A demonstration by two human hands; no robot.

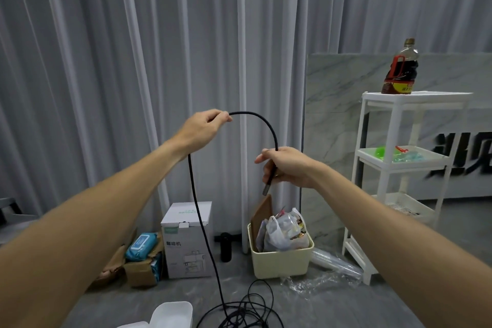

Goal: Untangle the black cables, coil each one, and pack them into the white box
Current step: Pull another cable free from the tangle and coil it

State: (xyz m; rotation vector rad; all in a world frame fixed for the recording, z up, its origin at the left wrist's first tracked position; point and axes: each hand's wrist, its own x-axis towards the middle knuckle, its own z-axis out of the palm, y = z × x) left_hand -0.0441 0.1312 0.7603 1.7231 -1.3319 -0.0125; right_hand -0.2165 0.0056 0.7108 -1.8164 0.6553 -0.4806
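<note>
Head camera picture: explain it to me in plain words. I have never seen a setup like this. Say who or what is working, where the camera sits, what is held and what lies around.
No machine here: a person works with two bare hands. The single camera is worn on the head and looks forward and down, so both forearms reach into view from the bottom.

The left hand pinches a thick black cable up high. The cable arches over to the right hand, which grips it near its metal plug end. From the left hand it hangs down to a tangle of thinner black cables on the grey floor.

At the bottom edge sits the white box. Further back stand a coffee-machine carton, a cream bin stuffed with bags, and a white shelf rack with a dark bottle on top.
</note>
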